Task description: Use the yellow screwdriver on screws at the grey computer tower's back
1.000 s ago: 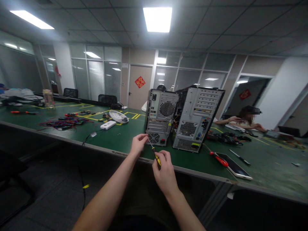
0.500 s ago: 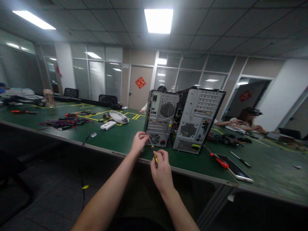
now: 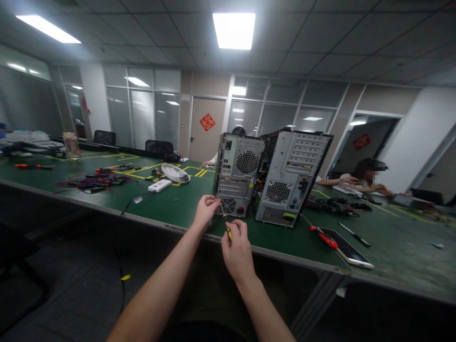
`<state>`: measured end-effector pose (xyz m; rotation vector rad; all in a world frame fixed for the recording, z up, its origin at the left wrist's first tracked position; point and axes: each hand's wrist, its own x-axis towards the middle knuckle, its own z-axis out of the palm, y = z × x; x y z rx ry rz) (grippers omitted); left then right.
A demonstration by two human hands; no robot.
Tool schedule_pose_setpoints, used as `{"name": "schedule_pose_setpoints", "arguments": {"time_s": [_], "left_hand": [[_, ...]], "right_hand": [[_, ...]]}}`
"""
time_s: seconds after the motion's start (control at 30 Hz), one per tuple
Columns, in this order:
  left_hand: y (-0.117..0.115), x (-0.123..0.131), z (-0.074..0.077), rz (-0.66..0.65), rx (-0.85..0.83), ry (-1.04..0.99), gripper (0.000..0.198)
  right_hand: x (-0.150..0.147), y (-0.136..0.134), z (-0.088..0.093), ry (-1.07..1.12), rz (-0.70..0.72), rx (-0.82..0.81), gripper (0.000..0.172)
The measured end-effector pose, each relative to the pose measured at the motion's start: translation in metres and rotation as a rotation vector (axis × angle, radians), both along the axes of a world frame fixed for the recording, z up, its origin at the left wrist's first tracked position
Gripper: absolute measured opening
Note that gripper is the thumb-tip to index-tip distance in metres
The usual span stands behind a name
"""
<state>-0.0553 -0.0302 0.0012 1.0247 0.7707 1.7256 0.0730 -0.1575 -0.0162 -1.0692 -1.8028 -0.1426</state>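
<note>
Two computer cases stand side by side on the green table (image 3: 171,209), their rear panels facing me. My right hand (image 3: 238,247) is closed round the yellow and black handle of a screwdriver (image 3: 228,229). Its shaft points up and left to the lower left corner of the left computer case (image 3: 233,190). At that same corner my left hand (image 3: 207,209) has its fingertips pinched together by the screwdriver's tip; whatever lies between them is too small to make out. The right computer case (image 3: 281,180), tilted slightly in view, is touched by neither hand.
Right of the cases lie a red-handled screwdriver (image 3: 327,240), a phone (image 3: 351,251), a pen (image 3: 354,234) and black cables (image 3: 337,206). To the left are a power strip (image 3: 159,185), a white round grille (image 3: 175,173) and tangled wires (image 3: 94,181). A co-worker (image 3: 366,175) sits at far right.
Both hands stay at the left case's lower corner, the screwdriver still in my right hand. The whole view has shifted very slightly; a hand behind the left case shows a little more.
</note>
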Motion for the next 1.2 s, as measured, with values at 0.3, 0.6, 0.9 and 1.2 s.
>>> {"name": "schedule_pose_setpoints", "arguments": {"time_s": [0.3, 0.6, 0.9, 1.2], "left_hand": [[0.000, 0.001, 0.000, 0.002, -0.023, -0.036, 0.038], [-0.002, 0.001, 0.001, 0.000, -0.031, -0.032, 0.040], [-0.001, 0.000, 0.002, 0.006, -0.051, -0.023, 0.034], [-0.001, 0.001, 0.001, 0.023, -0.018, 0.014, 0.035]], "right_hand": [[-0.002, 0.000, 0.002, 0.004, -0.006, 0.001, 0.028], [-0.002, 0.000, 0.004, -0.004, -0.019, 0.005, 0.029], [-0.011, -0.003, 0.008, -0.018, -0.054, 0.013, 0.031], [-0.007, -0.002, 0.011, -0.026, -0.043, 0.004, 0.030]]}}
